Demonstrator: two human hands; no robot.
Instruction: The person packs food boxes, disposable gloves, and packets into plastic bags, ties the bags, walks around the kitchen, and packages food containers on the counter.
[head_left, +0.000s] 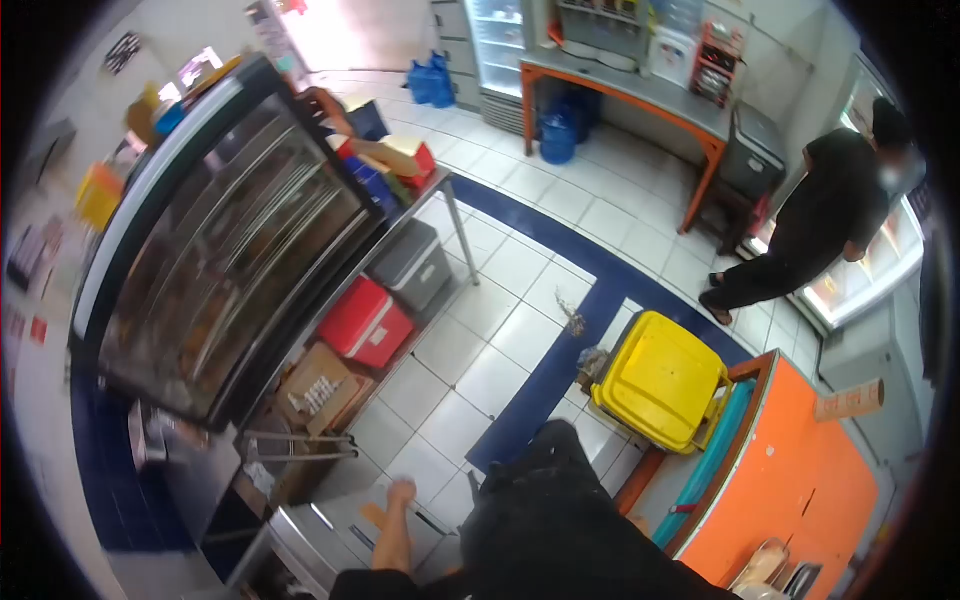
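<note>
My left hand shows at the lower left, with the forearm bare below a black sleeve. Its fingers look curled in; whether anything is inside them I cannot make out. In this view it overlaps a shiny steel worktop. Beside the wrist is a small flat tan piece, and a thin dark strip lies on the other side. Whether the hand touches either is unclear. My right hand is out of view. My black-clothed leg fills the bottom middle.
A glass display case stands left, with a red cooler and a grey cooler below. Right of my leg are a yellow lidded bin and an orange counter. A person in black stands by a lit fridge.
</note>
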